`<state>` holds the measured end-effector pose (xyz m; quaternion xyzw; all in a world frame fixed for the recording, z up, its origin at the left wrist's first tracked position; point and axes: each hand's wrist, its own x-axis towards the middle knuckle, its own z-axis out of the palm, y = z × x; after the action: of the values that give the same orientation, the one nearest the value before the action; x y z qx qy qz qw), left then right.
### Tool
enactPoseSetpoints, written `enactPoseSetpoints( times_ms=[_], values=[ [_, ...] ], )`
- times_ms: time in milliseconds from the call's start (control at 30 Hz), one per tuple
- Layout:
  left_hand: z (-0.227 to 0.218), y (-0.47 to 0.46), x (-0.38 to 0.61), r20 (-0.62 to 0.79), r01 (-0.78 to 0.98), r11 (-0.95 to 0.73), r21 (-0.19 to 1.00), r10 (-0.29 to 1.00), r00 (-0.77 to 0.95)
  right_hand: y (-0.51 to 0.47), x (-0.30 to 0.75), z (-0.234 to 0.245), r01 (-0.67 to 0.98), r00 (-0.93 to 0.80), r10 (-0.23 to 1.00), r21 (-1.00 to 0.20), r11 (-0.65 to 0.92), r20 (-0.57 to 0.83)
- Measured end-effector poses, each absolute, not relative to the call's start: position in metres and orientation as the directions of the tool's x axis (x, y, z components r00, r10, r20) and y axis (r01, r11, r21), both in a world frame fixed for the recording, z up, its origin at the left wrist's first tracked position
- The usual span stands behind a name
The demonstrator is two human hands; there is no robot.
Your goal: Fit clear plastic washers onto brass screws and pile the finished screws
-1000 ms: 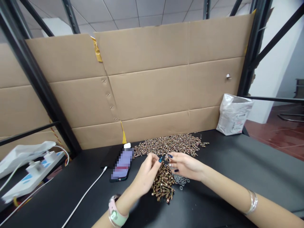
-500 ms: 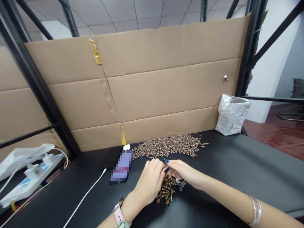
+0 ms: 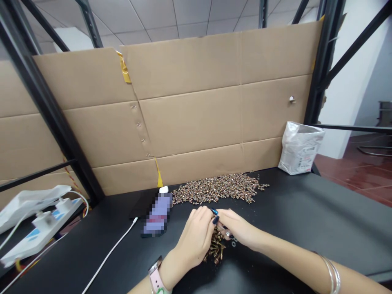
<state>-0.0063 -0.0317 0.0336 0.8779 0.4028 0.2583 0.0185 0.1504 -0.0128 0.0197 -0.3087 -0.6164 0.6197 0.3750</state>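
The left hand and the right hand meet over the near heap of screws, fingertips bent together as if pinching something small; the fingers cover whatever lies between them, so I cannot tell whether either hand grips a piece. The heap sits directly below, partly hidden by both hands, and a few washers show beside it under the right hand, probably placed there to keep loose parts within a short reach. A broader pile of fasteners lies at the back of the table, near the cardboard, which likely keeps pieces from rolling off. The phone lies to the left, seemingly out of the hands' way. The screws are brassy metal, slim-shanked with chunky heads; the washers are flat grey rings. The tabletop is smooth, black and faintly shiny, while the cardboard is matt brown and creased in level lines. At the back right, a crinkled whitish plastic bag stands upright with its mouth open.
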Motion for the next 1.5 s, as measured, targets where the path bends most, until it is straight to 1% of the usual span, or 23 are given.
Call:
enactPoseSetpoints(
  times_ms=[200,433,533,600,667,700,733,800,900,967,1033,1100,1200,1267,1367,1500],
  values=[
    [0.022,-0.026,-0.006,0.480,0.684,-0.646,0.338,0.744,0.465,-0.015,0.150,0.020,-0.176,-0.558,0.826,-0.984,-0.024,0.079],
    [0.030,-0.029,-0.006,0.447,0.691,-0.648,0.320,0.747,0.493,-0.014,0.148,0.019,-0.172,-0.544,0.837,-0.984,-0.049,0.054],
    [0.028,-0.028,-0.006,0.462,0.668,-0.667,0.331,0.731,0.501,-0.015,0.148,0.015,-0.163,-0.552,0.826,-0.986,0.032,0.118],
    [0.024,-0.026,-0.006,0.486,0.665,-0.642,0.381,0.751,0.447,-0.016,0.149,0.014,-0.135,-0.544,0.818,-0.982,0.135,0.187],
    [0.022,-0.024,-0.006,0.494,0.659,-0.603,0.450,0.783,0.379,-0.016,0.152,0.016,-0.063,-0.519,0.818,-0.966,0.251,0.247],
    [0.022,-0.023,-0.007,0.489,0.657,-0.583,0.477,0.798,0.353,-0.015,0.155,0.018,-0.002,-0.508,0.818,-0.950,0.312,0.270],
    [0.022,-0.022,-0.007,0.481,0.663,-0.566,0.490,0.810,0.335,-0.013,0.159,0.021,0.076,-0.504,0.812,-0.922,0.379,0.292],
    [0.023,-0.020,-0.009,0.467,0.704,-0.538,0.464,0.824,0.322,-0.009,0.168,0.026,0.247,-0.525,0.782,-0.819,0.518,0.336],
    [0.023,-0.017,-0.011,0.433,0.797,-0.496,0.346,0.838,0.333,0.001,0.183,0.032,0.424,-0.587,0.710,-0.599,0.679,0.389],
    [0.022,-0.016,-0.012,0.396,0.838,-0.467,0.284,0.853,0.341,0.009,0.191,0.031,0.494,-0.605,0.692,-0.495,0.715,0.395],
    [0.020,-0.015,-0.012,0.373,0.862,-0.441,0.249,0.865,0.335,0.019,0.198,0.027,0.553,-0.592,0.701,-0.432,0.712,0.398],
    [0.018,-0.015,-0.013,0.364,0.881,-0.417,0.224,0.874,0.322,0.030,0.203,0.022,0.621,-0.542,0.724,-0.378,0.687,0.427],
    [0.018,-0.013,-0.014,0.377,0.905,-0.372,0.205,0.884,0.277,0.048,0.210,0.014,0.749,-0.445,0.750,-0.255,0.611,0.490],
    [0.018,-0.013,-0.015,0.390,0.912,-0.351,0.213,0.886,0.250,0.058,0.213,0.010,0.809,-0.399,0.760,-0.193,0.555,0.513],
    [0.020,-0.015,-0.016,0.401,0.904,-0.352,0.242,0.885,0.237,0.069,0.214,0.007,0.841,-0.360,0.771,-0.175,0.512,0.526],
    [0.020,-0.018,-0.014,0.421,0.882,-0.395,0.258,0.867,0.265,0.077,0.208,0.002,0.838,-0.348,0.768,-0.189,0.512,0.537]
  ],
)
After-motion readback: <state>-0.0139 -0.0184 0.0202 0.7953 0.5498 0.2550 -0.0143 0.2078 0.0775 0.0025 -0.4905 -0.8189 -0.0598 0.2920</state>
